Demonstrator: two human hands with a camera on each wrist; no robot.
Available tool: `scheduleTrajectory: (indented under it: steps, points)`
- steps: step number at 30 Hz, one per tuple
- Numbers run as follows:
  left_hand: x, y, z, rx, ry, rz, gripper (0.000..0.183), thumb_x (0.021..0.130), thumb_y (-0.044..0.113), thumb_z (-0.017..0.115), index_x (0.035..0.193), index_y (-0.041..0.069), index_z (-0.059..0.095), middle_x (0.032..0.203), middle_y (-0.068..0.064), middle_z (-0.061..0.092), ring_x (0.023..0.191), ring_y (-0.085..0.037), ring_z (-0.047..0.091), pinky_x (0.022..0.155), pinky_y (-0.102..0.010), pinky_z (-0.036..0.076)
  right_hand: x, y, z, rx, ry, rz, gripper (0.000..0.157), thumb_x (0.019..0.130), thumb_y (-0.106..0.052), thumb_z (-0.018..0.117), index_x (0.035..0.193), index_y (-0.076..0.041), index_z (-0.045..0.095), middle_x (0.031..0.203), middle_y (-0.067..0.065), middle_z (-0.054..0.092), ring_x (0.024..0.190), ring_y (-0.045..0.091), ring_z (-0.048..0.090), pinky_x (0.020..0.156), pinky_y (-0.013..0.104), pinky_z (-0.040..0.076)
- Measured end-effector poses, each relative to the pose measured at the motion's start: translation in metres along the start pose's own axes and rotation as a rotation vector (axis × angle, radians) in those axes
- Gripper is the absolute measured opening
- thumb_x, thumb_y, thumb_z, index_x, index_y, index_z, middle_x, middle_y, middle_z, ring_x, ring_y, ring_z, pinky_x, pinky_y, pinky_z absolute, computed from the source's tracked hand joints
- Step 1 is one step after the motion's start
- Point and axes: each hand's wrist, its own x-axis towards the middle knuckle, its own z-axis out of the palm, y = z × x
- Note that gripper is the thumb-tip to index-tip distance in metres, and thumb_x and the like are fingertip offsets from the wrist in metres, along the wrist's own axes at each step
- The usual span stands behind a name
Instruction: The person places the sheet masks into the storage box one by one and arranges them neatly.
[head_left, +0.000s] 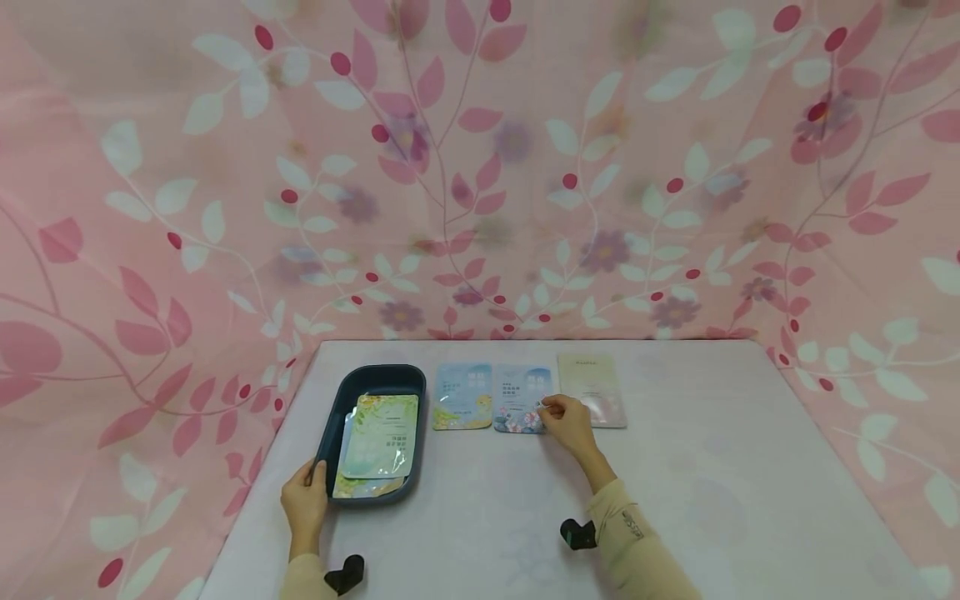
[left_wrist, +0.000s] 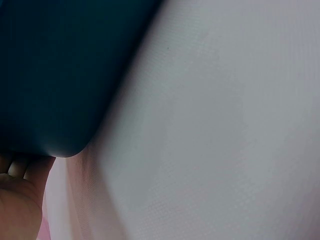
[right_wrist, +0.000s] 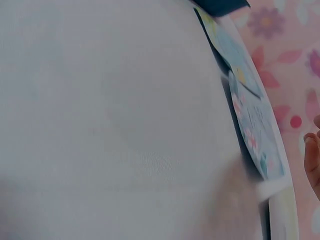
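Observation:
A dark blue tray [head_left: 382, 377] is on the left of the table, and my left hand [head_left: 305, 502] grips its left wall, thumb on the rim side. In the left wrist view, my fingers meet the tray's outer wall [left_wrist: 60, 90]. Sheet-mask packets lie stacked inside, a green one [head_left: 381, 437] on top. To the tray's right lie a yellow-flowered blue packet [head_left: 462, 396], a pink-flowered blue packet [head_left: 517, 400] and a beige packet [head_left: 588, 383]. My right hand [head_left: 567, 425] hovers by the pink-flowered packet's right edge, fingers loosely bent, with nothing visible in them.
The white table [head_left: 697, 467] has a pink floral curtain [head_left: 480, 208] behind it and at its sides. Black wrist-worn pieces show near both sleeves, one by the left wrist [head_left: 346, 575] and one by the right wrist [head_left: 578, 534].

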Motion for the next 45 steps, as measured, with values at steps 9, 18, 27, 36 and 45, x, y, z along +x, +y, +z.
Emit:
scheduleTrajectory:
  steps: [9,18,27,36,45]
  points:
    - [-0.001,0.001,0.001,0.013,0.003,-0.004,0.026,0.090,0.002,0.056,0.104,-0.019,0.062,0.097,-0.037,0.062,0.069,0.008,0.052,0.058,-0.001,0.036,-0.004,0.038,-0.030,-0.167,0.177,0.024,0.019,0.078,-0.002,0.067,0.092,0.011,0.066,0.073,0.017,0.066,0.065,0.029,0.062,0.060,0.037,0.050]
    - [0.000,0.001,-0.002,-0.001,0.004,0.003,0.027,0.091,0.002,0.056,0.105,-0.020,0.061,0.098,-0.038,0.061,0.070,0.009,0.052,0.058,-0.001,0.037,-0.008,0.069,-0.050,-0.267,0.278,0.181,0.028,0.084,-0.007,0.063,0.104,0.012,0.063,0.086,0.025,0.063,0.077,0.037,0.060,0.067,0.049,0.048]
    - [0.000,0.002,-0.002,0.021,0.000,-0.012,0.028,0.091,0.003,0.056,0.106,-0.019,0.061,0.098,-0.037,0.061,0.068,0.009,0.051,0.057,-0.001,0.036,-0.012,0.080,-0.060,-0.283,0.237,0.288,0.036,0.085,-0.012,0.059,0.111,0.013,0.059,0.101,0.032,0.058,0.094,0.047,0.054,0.079,0.056,0.043]
    - [-0.001,0.000,-0.001,0.000,0.000,-0.015,0.028,0.091,0.004,0.056,0.107,-0.019,0.060,0.098,-0.038,0.060,0.066,0.021,0.041,0.057,-0.001,0.036,-0.011,0.086,-0.062,-0.346,0.194,0.345,0.046,0.084,-0.016,0.062,0.115,0.017,0.054,0.111,0.039,0.053,0.107,0.052,0.047,0.088,0.058,0.040]
    - [0.000,-0.003,0.000,-0.004,0.003,-0.009,0.027,0.091,0.003,0.055,0.106,-0.019,0.061,0.097,-0.037,0.061,0.065,0.022,0.040,0.057,-0.001,0.036,-0.008,0.091,-0.063,-0.344,0.173,0.337,0.038,0.081,-0.014,0.064,0.101,0.018,0.059,0.094,0.032,0.061,0.089,0.045,0.057,0.077,0.055,0.045]
